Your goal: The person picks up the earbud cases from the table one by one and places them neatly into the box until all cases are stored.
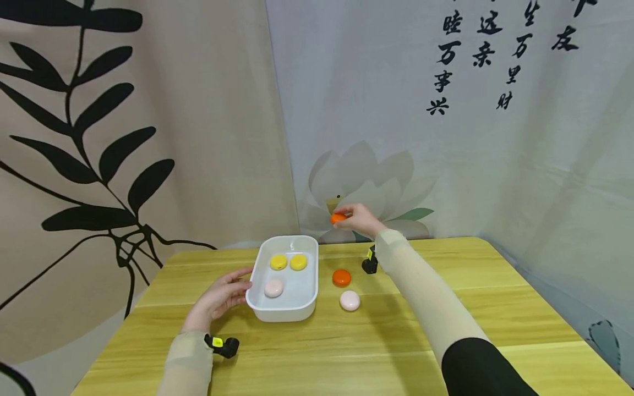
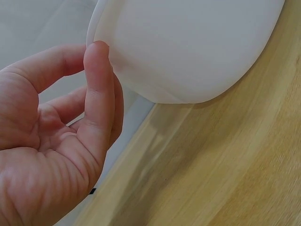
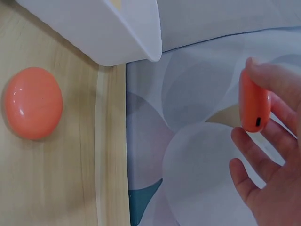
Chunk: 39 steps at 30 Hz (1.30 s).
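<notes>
My right hand (image 1: 362, 220) pinches an orange round case (image 3: 254, 101) between thumb and fingers, raised above the table's far edge. A small dark slot shows in the case's side in the right wrist view. My left hand (image 1: 220, 297) holds the left rim of a white plastic tub (image 1: 284, 314), its fingertips (image 2: 98, 63) right at the edge. Inside the tub lie two yellow round cases (image 1: 278, 262) and a pale pink one (image 1: 273, 287). To the tub's right, on the wood, are a second orange case (image 1: 341, 278) and another pale pink case (image 1: 350, 301).
The wooden table (image 1: 327, 357) ends at the back against a hanging cloth (image 1: 223, 137) printed with leaves, a lotus and writing. A small black wrist camera (image 1: 369, 263) sits at the right cuff, and another black camera (image 1: 224, 346) at the left cuff.
</notes>
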{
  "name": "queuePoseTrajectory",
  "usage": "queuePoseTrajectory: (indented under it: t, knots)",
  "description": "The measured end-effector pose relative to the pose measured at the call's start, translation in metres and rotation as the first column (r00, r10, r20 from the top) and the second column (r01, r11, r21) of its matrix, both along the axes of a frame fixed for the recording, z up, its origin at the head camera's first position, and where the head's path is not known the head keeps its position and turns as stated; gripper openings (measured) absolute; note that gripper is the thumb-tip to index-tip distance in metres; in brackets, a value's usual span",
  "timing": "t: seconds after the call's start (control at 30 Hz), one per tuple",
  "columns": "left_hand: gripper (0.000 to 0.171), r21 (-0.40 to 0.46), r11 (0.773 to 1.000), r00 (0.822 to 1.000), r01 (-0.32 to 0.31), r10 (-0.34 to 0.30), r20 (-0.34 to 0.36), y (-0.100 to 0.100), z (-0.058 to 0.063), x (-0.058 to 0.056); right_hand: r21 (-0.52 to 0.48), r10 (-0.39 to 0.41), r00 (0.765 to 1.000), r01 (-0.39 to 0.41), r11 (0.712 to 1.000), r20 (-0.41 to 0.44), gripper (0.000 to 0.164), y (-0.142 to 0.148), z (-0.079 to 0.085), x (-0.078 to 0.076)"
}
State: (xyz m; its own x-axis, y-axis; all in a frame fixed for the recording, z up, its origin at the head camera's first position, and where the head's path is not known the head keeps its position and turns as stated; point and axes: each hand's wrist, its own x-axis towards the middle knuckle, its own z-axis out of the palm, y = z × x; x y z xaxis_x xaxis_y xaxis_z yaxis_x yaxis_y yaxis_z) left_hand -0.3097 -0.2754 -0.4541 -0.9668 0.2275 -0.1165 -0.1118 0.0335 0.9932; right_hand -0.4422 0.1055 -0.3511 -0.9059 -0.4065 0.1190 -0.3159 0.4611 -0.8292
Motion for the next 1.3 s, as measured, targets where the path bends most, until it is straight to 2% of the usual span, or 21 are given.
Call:
queuePoseTrajectory:
  t: [0.53, 0.9, 1.3]
  knots:
    - [0.063, 0.029, 0.999, 1.0, 0.014, -0.014, -0.009, -0.002, -0.001, 0.001, 0.004, 0.013, 1.0, -0.013, 1.0, -0.001, 0.053, -0.018, 0.009, 0.005]
    - [0.062, -0.005, 1.0, 1.0, 0.005, -0.005, -0.014, -0.001, -0.003, 0.0, 0.009, 0.016, 1.0, -0.016, 1.0, -0.026, 0.051, -0.029, 0.012, 0.006]
    - [0.062, 0.01, 0.999, 0.999, 0.038, -0.038, -0.032, -0.003, -0.003, 0.0, 0.005, 0.044, 0.998, -0.044, 0.999, -0.043, 0.051, -0.04, 0.008, -0.003]
